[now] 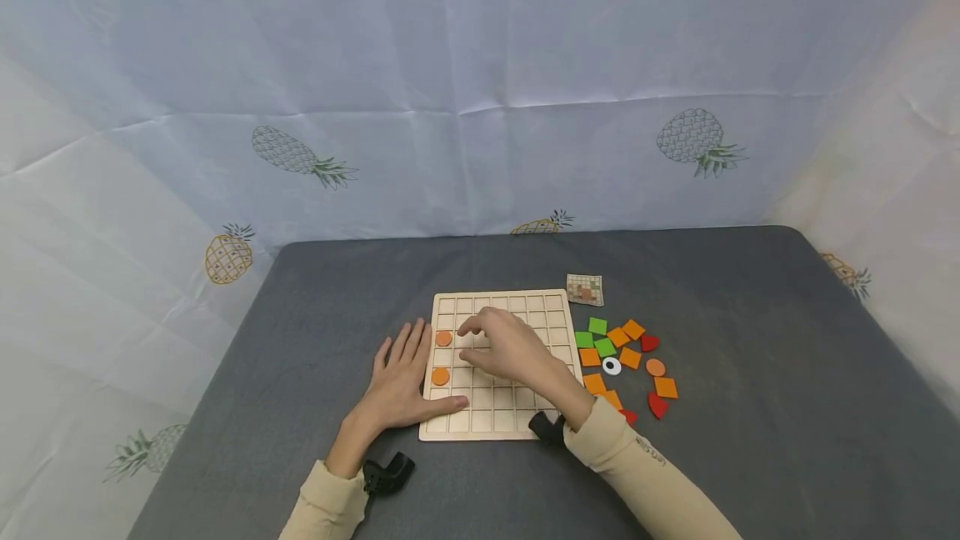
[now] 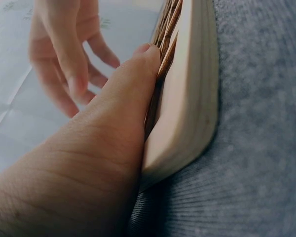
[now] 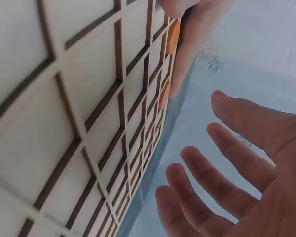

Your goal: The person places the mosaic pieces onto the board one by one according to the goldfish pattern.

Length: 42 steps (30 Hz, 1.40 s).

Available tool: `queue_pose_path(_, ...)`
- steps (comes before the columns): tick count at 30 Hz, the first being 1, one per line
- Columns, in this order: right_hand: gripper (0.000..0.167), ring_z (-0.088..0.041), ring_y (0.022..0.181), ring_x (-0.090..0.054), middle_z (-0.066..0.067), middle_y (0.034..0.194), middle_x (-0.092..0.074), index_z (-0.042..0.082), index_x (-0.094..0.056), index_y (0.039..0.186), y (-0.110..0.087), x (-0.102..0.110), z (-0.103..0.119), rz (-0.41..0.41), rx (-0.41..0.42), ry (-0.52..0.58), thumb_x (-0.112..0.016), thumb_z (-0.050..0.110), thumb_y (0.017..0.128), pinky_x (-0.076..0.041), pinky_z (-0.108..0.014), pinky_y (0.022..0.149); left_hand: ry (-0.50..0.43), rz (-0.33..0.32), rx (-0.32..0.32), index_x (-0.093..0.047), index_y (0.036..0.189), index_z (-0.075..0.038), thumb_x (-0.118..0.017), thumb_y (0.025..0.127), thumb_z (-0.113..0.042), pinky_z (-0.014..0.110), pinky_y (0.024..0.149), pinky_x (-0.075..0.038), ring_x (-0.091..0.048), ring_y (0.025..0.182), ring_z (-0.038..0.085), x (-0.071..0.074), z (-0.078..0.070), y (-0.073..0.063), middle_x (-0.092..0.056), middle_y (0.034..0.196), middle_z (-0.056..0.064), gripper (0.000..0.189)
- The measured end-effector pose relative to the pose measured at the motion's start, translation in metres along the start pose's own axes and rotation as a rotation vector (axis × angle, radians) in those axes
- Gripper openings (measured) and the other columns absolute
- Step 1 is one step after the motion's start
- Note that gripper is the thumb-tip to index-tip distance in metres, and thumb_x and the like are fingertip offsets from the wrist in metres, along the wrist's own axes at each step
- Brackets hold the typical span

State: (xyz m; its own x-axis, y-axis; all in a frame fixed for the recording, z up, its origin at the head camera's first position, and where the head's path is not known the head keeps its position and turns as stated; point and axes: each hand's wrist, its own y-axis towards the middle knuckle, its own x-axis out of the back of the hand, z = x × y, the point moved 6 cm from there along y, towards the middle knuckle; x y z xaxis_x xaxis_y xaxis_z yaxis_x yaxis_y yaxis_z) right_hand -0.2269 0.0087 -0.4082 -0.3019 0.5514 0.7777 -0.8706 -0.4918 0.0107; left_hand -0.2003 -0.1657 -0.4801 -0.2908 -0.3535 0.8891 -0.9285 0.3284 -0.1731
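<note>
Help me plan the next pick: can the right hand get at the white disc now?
Likely yes: the right hand is empty, and nothing covers the white disc beside the board.

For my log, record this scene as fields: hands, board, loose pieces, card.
Board: wooden grid; two orange discs in its left column
Left hand: spread, thumb over board's near-left part
Right hand: above board, fingers apart, empty
Right of board: orange squares, green squares, red pieces, white round piece, loose orange disc
Card: by board's far-right corner

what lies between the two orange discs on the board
Nothing but bare board lies between the farther disc and the nearer disc, as the head view shows.
</note>
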Motion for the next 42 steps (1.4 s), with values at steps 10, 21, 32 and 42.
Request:
queue_pose_path(10,0.027,-0.031,0.106,-0.074,-0.013,0.117,-0.079,0.005,-0.081,0.121,-0.036,0.023,-0.02,-0.068,0.052,-0.035,-0.082,0.017,0.097,-0.062,-0.043,0.087,0.002,0.001,0.012,-0.009,0.174,0.0,-0.076,0.084,-0.071,0.072,0.134,-0.004,-0.005,0.171,0.047,-0.002,0.0,0.0,-0.005,0.184,0.022,0.132)
queue_pose_path(21,0.028,-0.035,0.104,-0.073,-0.016,0.122,-0.078,0.004,-0.079,0.123,-0.078,0.062,-0.054,-0.18,0.005,-0.049,-0.081,0.014,0.097,-0.062,-0.045,0.084,-0.007,0.006,0.006,-0.008,0.174,-0.001,-0.076,0.085,-0.07,0.071,0.134,-0.002,-0.003,0.171,0.046,-0.001,0.001,0.0,-0.003,0.184,0.021,0.132)
queue_pose_path(32,0.038,-0.034,0.1,-0.073,-0.018,0.119,-0.078,0.001,-0.079,0.127,-0.112,0.091,-0.089,-0.228,-0.1,-0.122,-0.087,0.015,0.092,-0.062,-0.051,0.079,-0.013,0.004,0.01,-0.007,0.174,-0.002,-0.076,0.085,-0.071,0.071,0.134,-0.002,-0.002,0.172,0.046,-0.002,0.001,0.0,-0.002,0.184,0.02,0.132)
queue_pose_path(42,0.038,-0.036,0.099,-0.072,-0.023,0.116,-0.076,-0.003,-0.078,0.123,-0.133,0.104,-0.126,-0.22,-0.193,-0.15,-0.087,0.018,0.092,-0.062,-0.056,0.08,-0.012,0.009,0.011,-0.006,0.174,-0.002,-0.075,0.085,-0.071,0.071,0.134,-0.001,-0.001,0.172,0.045,-0.001,0.0,0.001,-0.001,0.184,0.02,0.132)
